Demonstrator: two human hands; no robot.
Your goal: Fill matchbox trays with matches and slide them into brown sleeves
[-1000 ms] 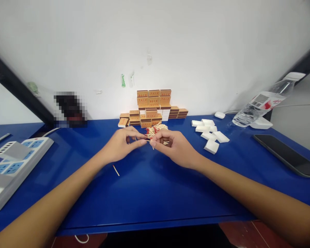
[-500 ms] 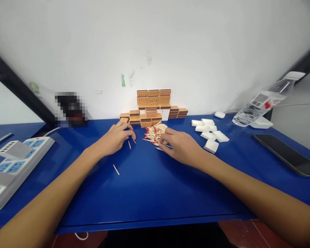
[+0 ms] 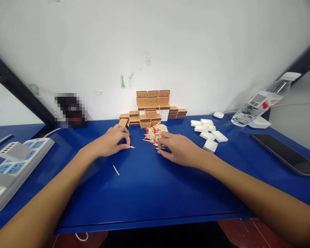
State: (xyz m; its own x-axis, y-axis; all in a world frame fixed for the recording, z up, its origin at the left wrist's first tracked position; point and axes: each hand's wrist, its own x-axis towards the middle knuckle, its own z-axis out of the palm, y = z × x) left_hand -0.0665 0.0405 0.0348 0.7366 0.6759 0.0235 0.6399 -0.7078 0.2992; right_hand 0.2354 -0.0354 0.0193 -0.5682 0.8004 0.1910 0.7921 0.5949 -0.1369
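Thumb and forefinger of my left hand (image 3: 110, 140) pinch matches (image 3: 132, 147) with red heads, low over the blue table (image 3: 134, 199). My right hand (image 3: 179, 147) is at the near right edge of a heap of loose matches (image 3: 155, 132). Its thumb and curled fingers close about a match (image 3: 160, 148); part of the grip is hidden. One single match (image 3: 116, 169) lies apart, nearer to me. Just beyond my left fingers a matchbox (image 3: 123, 122) leans against other boxes. Stacked matchboxes (image 3: 153, 100) rise behind the heap, against the wall.
White matchbox trays (image 3: 208, 135) are scattered right of my right hand. Farther right are a phone (image 3: 286, 153), a tilted water bottle (image 3: 260, 101) and a white case (image 3: 218, 115). A power strip (image 3: 20, 165) lies on the left, near a pixelated dark object (image 3: 71, 110).
My left hand has moved slightly towards me and closed on the two matches that lay beside it. My right hand has shifted a little nearer, onto a match at the heap's edge.
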